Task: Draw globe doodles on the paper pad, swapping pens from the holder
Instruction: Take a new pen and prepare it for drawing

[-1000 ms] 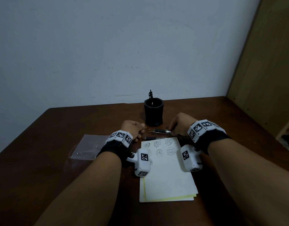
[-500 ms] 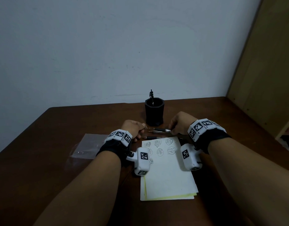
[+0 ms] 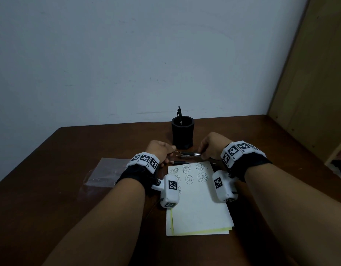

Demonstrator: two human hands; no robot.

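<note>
A white paper pad (image 3: 199, 208) lies on the brown table between my forearms, with several globe doodles near its top edge. Just above the pad, a black pen (image 3: 189, 153) with a silver band is held level between both hands. My left hand (image 3: 162, 150) pinches its thin left end and my right hand (image 3: 212, 144) grips its right end. Another dark pen (image 3: 180, 162) lies on the table along the pad's top edge. Behind them stands the black pen holder (image 3: 182, 132) with one pen (image 3: 179, 114) upright in it.
A clear plastic bag (image 3: 106, 172) lies flat on the table to the left of my left wrist. The table (image 3: 50, 189) meets a white wall at the back. A wooden cabinet side (image 3: 317, 93) rises at the right.
Both hands with the pen between them have lifted slightly and stayed above the pad's top edge; otherwise the scene is the same.
</note>
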